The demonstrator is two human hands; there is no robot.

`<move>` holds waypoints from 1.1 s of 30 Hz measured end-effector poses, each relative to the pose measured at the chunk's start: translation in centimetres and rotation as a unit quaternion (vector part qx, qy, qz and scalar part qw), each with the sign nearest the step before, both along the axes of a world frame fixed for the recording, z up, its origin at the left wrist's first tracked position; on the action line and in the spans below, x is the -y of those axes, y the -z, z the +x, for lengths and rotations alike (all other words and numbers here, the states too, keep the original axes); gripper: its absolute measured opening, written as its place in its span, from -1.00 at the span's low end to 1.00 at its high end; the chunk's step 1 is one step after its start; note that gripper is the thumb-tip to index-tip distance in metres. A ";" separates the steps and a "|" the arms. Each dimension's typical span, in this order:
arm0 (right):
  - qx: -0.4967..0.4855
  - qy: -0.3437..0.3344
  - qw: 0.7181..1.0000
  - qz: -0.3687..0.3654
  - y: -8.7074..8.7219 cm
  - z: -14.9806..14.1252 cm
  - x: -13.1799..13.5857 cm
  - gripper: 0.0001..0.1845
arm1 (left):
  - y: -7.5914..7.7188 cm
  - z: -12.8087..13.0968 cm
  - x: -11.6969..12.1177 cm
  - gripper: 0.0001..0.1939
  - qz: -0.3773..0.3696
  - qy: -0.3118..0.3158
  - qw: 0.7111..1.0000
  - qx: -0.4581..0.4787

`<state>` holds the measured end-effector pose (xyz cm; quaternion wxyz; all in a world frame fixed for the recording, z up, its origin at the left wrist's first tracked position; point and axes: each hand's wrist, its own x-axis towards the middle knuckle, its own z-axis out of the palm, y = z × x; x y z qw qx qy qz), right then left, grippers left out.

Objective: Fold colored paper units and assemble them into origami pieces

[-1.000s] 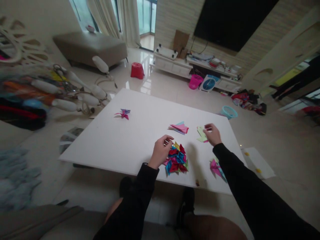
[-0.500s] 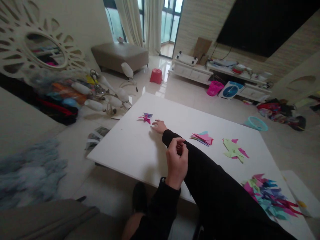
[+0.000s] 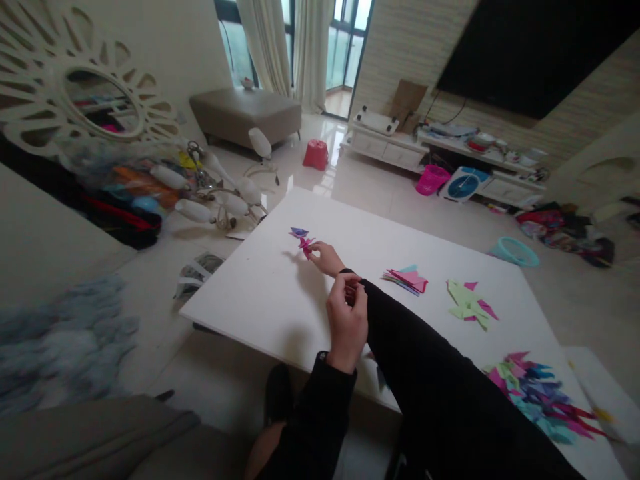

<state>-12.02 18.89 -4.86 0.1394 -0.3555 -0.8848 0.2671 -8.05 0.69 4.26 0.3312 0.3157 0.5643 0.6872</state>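
My right hand (image 3: 326, 259) reaches across to the far left of the white table (image 3: 250, 293), its thumb and fingers closed on a pink folded paper crane (image 3: 305, 247). Just behind that crane lies a purple paper crane (image 3: 299, 232). Nearer me, my left hand (image 3: 347, 323) hovers in front of my right forearm, fingers loosely curled with a gap to the thumb; nothing shows in it. Right of my forearm are a small stack of folded paper (image 3: 407, 279), light green and pink paper pieces (image 3: 469, 303) and a heap of many-coloured folded paper (image 3: 543, 397).
My right sleeve (image 3: 425, 347) covers much of the table's near middle. White lamp arms (image 3: 225, 203) and bagged items stand on the floor to the left. A turquoise basket (image 3: 517, 252) is beyond the right edge; a red stool (image 3: 315, 154) stands behind the table.
My right hand has swung from the green paper on the right to the far left and taken hold of the pink crane. My left hand has left the shiny paper pile. The view has turned left.
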 end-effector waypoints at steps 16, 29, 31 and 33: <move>-0.215 0.386 0.873 0.205 -4.6 33.0 19.9 -0.88 | 3.5 8.8 -0.1 -0.73 -0.138 0.167 0.962 0.165; -0.156 0.278 0.913 0.257 -4.9 34.8 19.2 -0.76 | 4.4 15.6 0.5 -0.65 -0.168 0.358 0.850 0.348; -0.160 0.258 0.919 0.250 -5.4 34.4 19.3 -0.76 | 4.7 15.7 0.4 -0.69 -0.145 0.340 0.852 0.371; -0.196 0.259 0.920 0.221 -6.0 34.1 19.3 -0.73 | 4.8 15.5 0.3 -0.72 -0.119 0.330 0.857 0.377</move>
